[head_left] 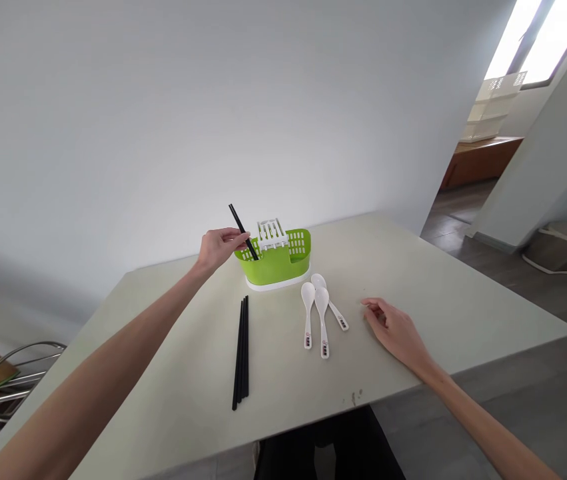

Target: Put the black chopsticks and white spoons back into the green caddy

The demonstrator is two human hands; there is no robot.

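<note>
My left hand (222, 245) pinches a pair of black chopsticks (238, 220) at the left end of a green utensil basket (273, 267). Tilted to the left, the chopsticks have their lower ends inside that compartment. A white slotted piece (272, 233) sits on the basket's middle, and a white base runs beneath it. In front of the basket, several more black chopsticks (242, 353) lie side by side on the table. Right of them are three white spoons (322, 320) with printed handles, partly overlapping. My right hand (390, 327) rests on the table beside the spoons, fingers loosely curled and holding nothing.
The pale table (163, 400) stands against a white wall (213, 120). Metal rails (8, 387) of a rack show at the lower left. Beyond the table's right edge are the grey floor, a doorway and a covered bin-like object (563, 247).
</note>
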